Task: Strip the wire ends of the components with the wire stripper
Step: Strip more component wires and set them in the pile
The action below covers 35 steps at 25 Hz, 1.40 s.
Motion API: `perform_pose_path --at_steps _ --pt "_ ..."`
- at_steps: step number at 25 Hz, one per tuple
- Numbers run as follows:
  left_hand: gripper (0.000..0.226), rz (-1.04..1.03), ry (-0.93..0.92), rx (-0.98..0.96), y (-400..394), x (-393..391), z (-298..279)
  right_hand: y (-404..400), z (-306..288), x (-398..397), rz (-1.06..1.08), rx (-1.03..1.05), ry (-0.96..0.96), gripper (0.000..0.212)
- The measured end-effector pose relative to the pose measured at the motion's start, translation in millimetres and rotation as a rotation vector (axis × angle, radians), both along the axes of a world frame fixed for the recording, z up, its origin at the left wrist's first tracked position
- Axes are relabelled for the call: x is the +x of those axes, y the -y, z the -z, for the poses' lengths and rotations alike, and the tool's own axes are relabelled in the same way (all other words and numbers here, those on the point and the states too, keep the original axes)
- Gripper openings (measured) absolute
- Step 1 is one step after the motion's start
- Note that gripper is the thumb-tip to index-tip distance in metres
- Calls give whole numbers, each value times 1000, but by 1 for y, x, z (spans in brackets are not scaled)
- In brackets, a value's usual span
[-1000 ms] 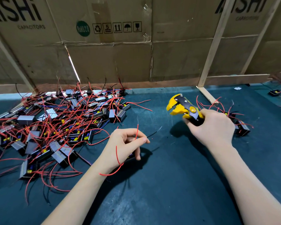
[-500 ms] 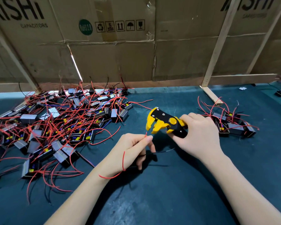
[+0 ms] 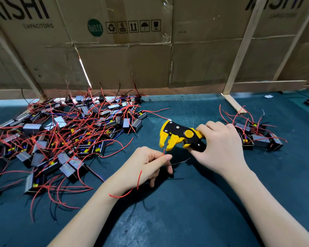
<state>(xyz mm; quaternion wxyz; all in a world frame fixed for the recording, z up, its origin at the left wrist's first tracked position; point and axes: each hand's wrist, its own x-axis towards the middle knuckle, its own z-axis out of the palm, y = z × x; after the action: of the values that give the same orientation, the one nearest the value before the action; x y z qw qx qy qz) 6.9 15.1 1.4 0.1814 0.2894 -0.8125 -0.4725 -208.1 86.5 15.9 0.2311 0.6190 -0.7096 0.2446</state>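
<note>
nearest me, my left hand [image 3: 143,166] pinches a red wire [image 3: 163,152] upright between its fingers over the dark surface [image 3: 194,211]. just above the wire tip, my right hand [image 3: 223,148] grips the yellow wire stripper [image 3: 178,137], its head pointing down. farther left lies a big pile of components [image 3: 61,138]; a smaller pile [image 3: 257,136] sits right, before a cardboard wall [image 3: 132,59].

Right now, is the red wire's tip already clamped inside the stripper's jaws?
No: the red wire pinched by the left hand ends just below the open yellow jaws of the wire stripper held in the right hand.
</note>
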Motion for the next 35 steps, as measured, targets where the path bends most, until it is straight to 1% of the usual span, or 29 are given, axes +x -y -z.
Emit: perform_pose_path --at_steps 4,12,15,19,22,24,25,27,29,30,31,32,33,35 --pt "41 8 21 -20 0 0 -1 0 -1 0 -28 3 -12 35" --pt "42 -6 35 30 -2 -3 -4 -2 -6 -1 -77 -57 -77 33" --pt "41 -6 40 32 -2 -3 -5 -2 -7 -1 -75 -44 -108 32" --pt "42 2 28 33 -2 -2 -4 -3 -9 -1 -70 -33 -77 31" --pt "41 -1 23 34 -3 -1 -4 -6 -8 0 -47 2 -30 38" --pt "41 7 27 26 -2 0 -3 -6 -7 1 -23 -29 -13 40" --pt "41 15 24 18 -2 0 -3 -5 -7 1 -9 -66 -7 38" --pt "37 1 -6 -66 -3 1 -5 -3 -7 -2 25 -128 -16 30" --pt "30 -73 -34 -237 -2 1 -5 -1 -7 -8 71 -153 -1 30" --pt "29 -128 -38 -289 1 1 -5 -2 -7 -11 94 -168 20 31" --pt "30 -185 -46 -297 3 1 -5 -2 -6 -14 109 -184 43 31" --pt "30 -231 -65 -256 5 2 -6 -2 -6 -16 118 -199 59 32" --pt "29 -243 -126 -163 5 2 -7 -1 -5 -17 128 -210 66 32" --pt "24 -131 -306 59 0 -3 -12 -1 -6 -20 150 -225 85 34"
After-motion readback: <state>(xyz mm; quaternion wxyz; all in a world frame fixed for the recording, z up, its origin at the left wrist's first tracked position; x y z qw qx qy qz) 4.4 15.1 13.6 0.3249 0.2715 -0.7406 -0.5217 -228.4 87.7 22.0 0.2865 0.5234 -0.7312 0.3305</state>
